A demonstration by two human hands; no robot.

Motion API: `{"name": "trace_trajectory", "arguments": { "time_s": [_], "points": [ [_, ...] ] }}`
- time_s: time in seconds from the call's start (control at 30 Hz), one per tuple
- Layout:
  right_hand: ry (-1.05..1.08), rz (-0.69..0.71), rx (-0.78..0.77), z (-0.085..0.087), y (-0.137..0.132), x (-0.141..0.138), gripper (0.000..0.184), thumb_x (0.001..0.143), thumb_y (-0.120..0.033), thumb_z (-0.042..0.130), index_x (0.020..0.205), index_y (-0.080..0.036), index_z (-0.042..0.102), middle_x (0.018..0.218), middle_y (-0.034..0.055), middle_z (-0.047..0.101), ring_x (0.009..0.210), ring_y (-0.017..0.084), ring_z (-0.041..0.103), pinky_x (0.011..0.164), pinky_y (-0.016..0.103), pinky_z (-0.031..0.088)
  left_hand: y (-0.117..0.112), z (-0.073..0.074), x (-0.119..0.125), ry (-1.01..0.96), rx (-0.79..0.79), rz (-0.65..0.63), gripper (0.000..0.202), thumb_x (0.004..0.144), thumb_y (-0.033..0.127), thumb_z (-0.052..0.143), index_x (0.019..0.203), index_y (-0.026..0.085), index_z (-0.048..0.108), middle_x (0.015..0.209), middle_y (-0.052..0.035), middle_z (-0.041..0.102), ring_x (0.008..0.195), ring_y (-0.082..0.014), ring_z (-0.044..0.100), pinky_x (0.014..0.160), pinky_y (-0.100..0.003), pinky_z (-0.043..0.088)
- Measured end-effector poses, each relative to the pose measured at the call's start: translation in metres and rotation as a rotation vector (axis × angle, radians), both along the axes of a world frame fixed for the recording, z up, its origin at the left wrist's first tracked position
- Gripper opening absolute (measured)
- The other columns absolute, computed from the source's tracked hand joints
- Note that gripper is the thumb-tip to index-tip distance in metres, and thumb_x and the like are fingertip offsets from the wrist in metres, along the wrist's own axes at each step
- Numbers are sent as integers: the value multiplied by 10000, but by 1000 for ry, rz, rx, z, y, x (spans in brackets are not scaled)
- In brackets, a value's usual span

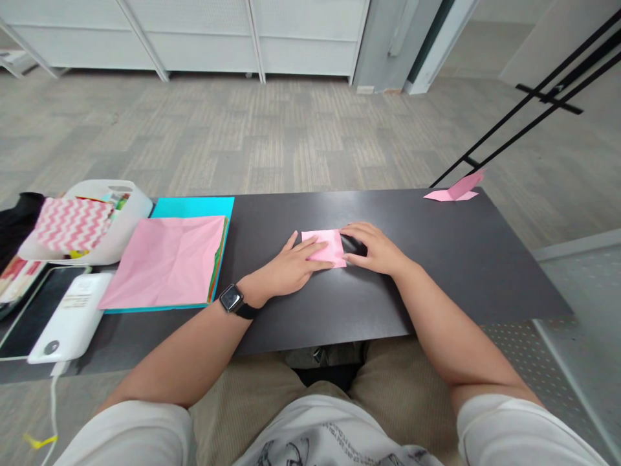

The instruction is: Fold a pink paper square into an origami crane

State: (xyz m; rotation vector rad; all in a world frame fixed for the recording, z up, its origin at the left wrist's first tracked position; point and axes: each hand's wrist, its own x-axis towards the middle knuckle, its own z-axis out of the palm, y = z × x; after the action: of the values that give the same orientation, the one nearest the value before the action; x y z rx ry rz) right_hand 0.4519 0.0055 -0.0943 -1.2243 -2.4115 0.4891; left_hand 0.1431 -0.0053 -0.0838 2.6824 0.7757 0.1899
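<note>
A small folded pink paper (328, 244) lies flat on the dark table (466, 259) in front of me. My left hand (290, 266), with a smartwatch on the wrist, lies flat with its fingers stretched onto the paper's left part. My right hand (373, 248) rests at the paper's right edge, its fingers curled down onto that edge and the table.
A stack of coloured sheets (169, 260) with a pink one on top lies at the left. Beside it are a white basket (107, 220) with chevron paper, a white power bank (72, 316) and a tablet. A folded pink piece (456, 190) sits at the table's far right corner.
</note>
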Motion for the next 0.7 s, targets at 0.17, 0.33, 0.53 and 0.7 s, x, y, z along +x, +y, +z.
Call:
{"name": "trace_trajectory", "arguments": {
  "time_s": [0.17,0.33,0.53,0.7],
  "points": [
    [-65,-126,63,-11,1,-7,663,954,-568,730,1547,-309,586,1568,134,600,1555,401,467,1322,709,260,-3,-3,5,-31,37,-7,518,1045,140,488,1487,330,679,1718,-80,487,1652,-329,359,1364,-712,132],
    [-106,-205,68,-15,1,-11,687,987,-561,677,1587,-263,526,1604,165,560,1567,410,448,1327,718,241,-4,-11,10,-75,16,-64,447,1112,209,420,1501,225,640,1730,-103,469,1651,-260,372,1393,-581,214],
    [-121,-307,96,-14,7,-20,634,1010,-536,622,1563,-233,555,1552,185,594,1472,398,541,1288,658,364,-3,-10,10,-78,2,-61,431,1138,446,471,1464,242,664,1731,-98,470,1649,-279,374,1393,-561,215],
    [-106,-411,121,-25,17,-26,644,999,-569,612,1550,-237,583,1593,204,555,1528,452,467,1271,694,361,-2,-11,9,-111,5,-72,438,1128,472,490,1452,242,674,1711,-115,495,1645,-273,383,1390,-547,225]
  ]
}}
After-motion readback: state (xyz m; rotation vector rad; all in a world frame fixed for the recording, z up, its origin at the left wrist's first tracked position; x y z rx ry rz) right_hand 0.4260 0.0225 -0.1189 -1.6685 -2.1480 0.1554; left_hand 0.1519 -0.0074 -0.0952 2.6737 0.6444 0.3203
